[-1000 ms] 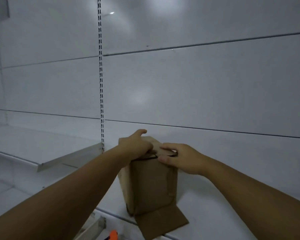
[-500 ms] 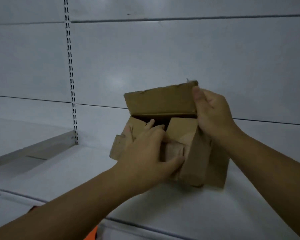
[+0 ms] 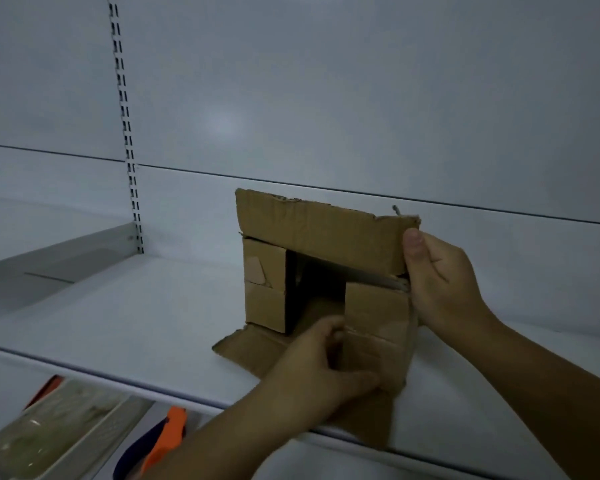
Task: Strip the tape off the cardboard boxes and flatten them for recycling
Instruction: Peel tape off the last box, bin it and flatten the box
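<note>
White metal shelving fills the view: a pale back panel, a slotted upright (image 3: 127, 140), and the shelf (image 3: 125, 306) that carries the work. Below its front lip lie an orange-and-dark tool (image 3: 160, 441) and a clear tray (image 3: 59, 420); what the tool is cannot be told.

Cardboard box (image 3: 323, 289) sits on the shelf near its front edge, open end toward the camera, all four flaps sprung. Top flap stands up, bottom flap lies flat on the shelf, and the side flaps fold inward, leaving a dark gap between them. A pale tape remnant (image 3: 255, 270) shows on the left side flap.

Right hand (image 3: 444, 282): grip closed on the right end of the top flap, thumb on its front face. Left hand (image 3: 319, 368): grip closed on the lower right side flap, fingers curled round its inner edge.

Handling, judged: light, empty, thin corrugated board with creased and ragged edges. Stiff across a panel, weak along the scored folds. It should slide easily on the smooth shelf, so one hand must steady it. Best holds are flap edges and corners; press on opposite corners to collapse it.

Against half a second ago: box is lower and set more squarely, top flap is raised higher, bottom flap is now spread on the shelf, and the left hand has shifted right, uncovering the left side flap.
</note>
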Tool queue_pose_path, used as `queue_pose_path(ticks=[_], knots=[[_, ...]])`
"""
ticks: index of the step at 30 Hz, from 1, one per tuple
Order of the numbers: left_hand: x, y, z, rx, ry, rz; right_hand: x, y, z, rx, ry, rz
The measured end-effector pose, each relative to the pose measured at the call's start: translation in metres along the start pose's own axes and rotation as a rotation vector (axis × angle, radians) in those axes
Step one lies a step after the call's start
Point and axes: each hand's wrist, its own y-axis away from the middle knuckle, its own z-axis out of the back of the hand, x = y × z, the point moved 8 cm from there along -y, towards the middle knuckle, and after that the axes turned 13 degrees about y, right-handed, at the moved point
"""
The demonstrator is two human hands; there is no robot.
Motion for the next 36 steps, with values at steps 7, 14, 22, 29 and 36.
queue_pose_path(ticks=[7, 14, 22, 29, 36], knots=[[0.003, 0.019, 0.004, 0.098, -0.067, -0.213, -0.024, 0.013, -0.028, 0.168, -0.123, -0.223], [-0.021, -0.011, 0.128, -0.646, 0.105, -0.218, -0.007, 0.014, -0.064, 0.276, -0.181, -0.233], [0.002, 0.008, 0.146, -0.266, 0.841, -0.056, -0.022, 0.025, -0.082, 0.418, -0.224, -0.255], [-0.003, 0.036, 0.22, -0.578, 0.207, 0.1, -0.005, 0.084, -0.119, 1.287, -0.112, 0.18], [-0.011, -0.059, 0.143, -0.229, -0.722, 0.104, -0.029, 0.067, -0.076, 0.719, 0.235, 0.02]])
